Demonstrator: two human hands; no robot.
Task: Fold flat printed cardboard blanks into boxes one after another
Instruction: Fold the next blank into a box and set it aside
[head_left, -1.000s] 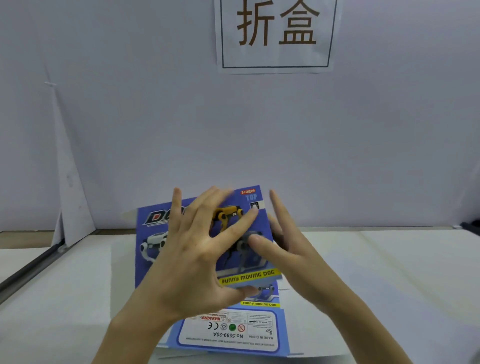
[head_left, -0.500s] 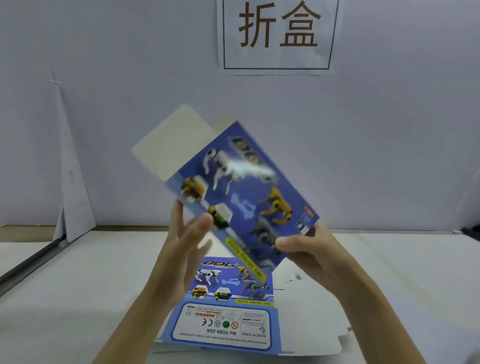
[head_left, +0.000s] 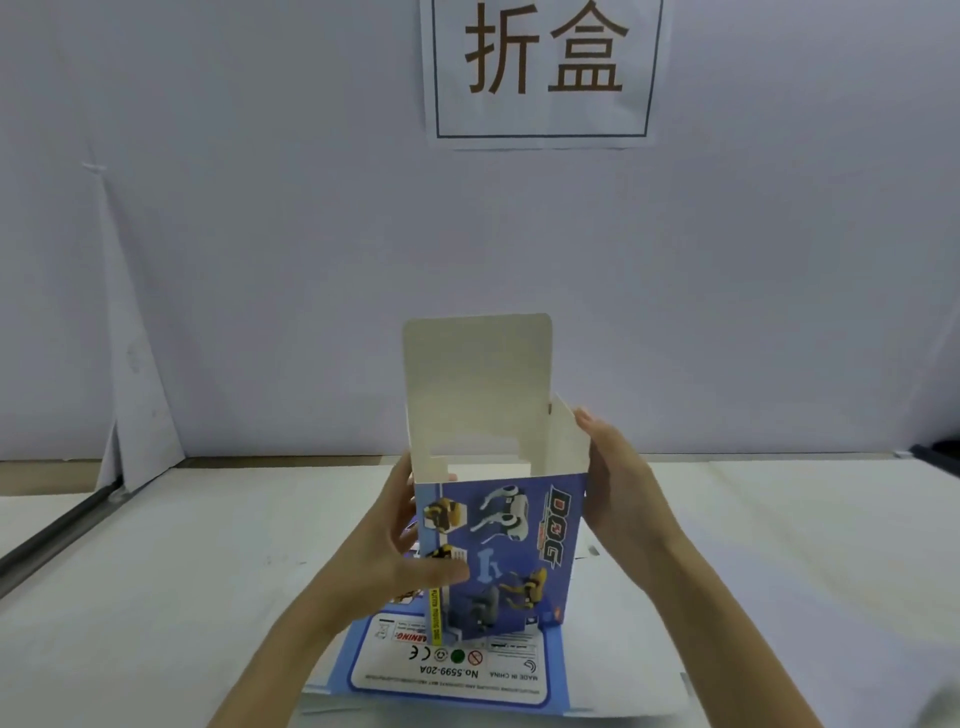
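Note:
I hold a blue printed cardboard box (head_left: 514, 551) upright over the table, squared open into a tube, its white top flap (head_left: 478, 384) standing up at the back. My left hand (head_left: 400, 551) grips its left side, thumb across the printed front and fingers behind. My right hand (head_left: 618, 488) holds the right wall with fingers reaching up along the side flap. Under the box lies a stack of flat blue blanks (head_left: 457, 670), with a label panel facing me.
The white table (head_left: 779, 571) runs to a grey-white back wall. A paper sign (head_left: 543, 67) with two large characters hangs on the wall. A white folded board (head_left: 135, 395) leans at the left by a dark rail (head_left: 57, 535).
The blank has gone from lying on the stack, to being lifted tilted, to standing upright and opened into a tube. Both hands moved to its two sides.

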